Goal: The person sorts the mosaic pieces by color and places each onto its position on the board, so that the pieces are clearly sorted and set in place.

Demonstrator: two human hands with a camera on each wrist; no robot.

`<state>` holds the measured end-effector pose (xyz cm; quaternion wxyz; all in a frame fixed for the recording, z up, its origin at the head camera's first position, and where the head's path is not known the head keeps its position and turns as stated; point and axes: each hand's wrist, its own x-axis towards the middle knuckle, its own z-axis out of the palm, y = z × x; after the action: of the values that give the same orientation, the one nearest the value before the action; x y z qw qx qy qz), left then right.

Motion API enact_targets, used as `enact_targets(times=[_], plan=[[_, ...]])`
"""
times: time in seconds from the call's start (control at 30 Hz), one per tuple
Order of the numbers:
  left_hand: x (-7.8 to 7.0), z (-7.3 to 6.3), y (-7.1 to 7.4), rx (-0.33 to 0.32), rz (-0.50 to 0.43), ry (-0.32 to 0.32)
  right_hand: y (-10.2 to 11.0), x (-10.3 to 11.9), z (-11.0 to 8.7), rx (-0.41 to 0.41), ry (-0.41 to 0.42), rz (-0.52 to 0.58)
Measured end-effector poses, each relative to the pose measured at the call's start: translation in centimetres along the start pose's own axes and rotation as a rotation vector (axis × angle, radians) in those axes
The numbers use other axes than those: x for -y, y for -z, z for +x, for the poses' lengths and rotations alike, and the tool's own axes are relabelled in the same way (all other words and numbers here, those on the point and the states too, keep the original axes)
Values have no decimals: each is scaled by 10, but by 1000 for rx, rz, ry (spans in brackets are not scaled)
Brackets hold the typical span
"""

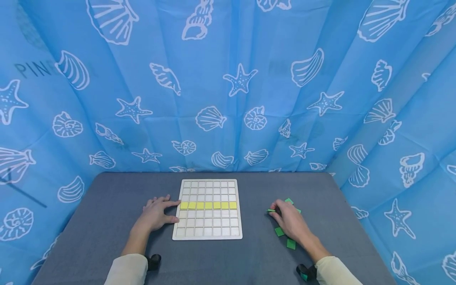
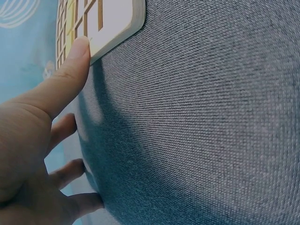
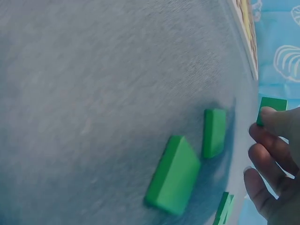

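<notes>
A white board with a grid of square cells (image 1: 208, 233) lies on the table, with a row of yellow square tiles (image 1: 208, 205) across its middle. My left hand (image 1: 155, 213) touches the board's left edge, thumb and index finger spread apart; the thumb (image 2: 70, 75) rests at the rim in the left wrist view. To the right of the board, my right hand (image 1: 290, 219) pinches a green square tile (image 3: 273, 104) between thumb and fingers, raised over the table. Loose green tiles (image 1: 291, 244) lie beneath and around that hand, some partly hidden by it.
The table (image 1: 256, 261) has a grey cloth surface. A blue curtain with white shell prints (image 1: 228, 99) hangs behind it and along the sides. Dark wrist devices (image 1: 154, 262) sit at both cuffs.
</notes>
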<state>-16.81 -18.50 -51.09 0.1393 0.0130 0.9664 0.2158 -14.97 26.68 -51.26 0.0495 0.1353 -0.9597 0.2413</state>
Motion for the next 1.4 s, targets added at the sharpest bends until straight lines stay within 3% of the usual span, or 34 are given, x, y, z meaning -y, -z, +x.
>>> enact_targets(times=[0.13,0.5,0.8,1.17,1.4], plan=[[0,1,-1,-1,5,7,1,5,3,25,-37,68],[0,0,-1,-16,3,10,-4,29,14,59,-72,76],[2,1,-3,-20,2,-5,-17,47,22,35,-135,178],[2,1,-3,-20,-8,-6,-35,68,32,-11,-52,235],[1,2,-3,-22,-5,-11,-42,84,40,10,-49,298]])
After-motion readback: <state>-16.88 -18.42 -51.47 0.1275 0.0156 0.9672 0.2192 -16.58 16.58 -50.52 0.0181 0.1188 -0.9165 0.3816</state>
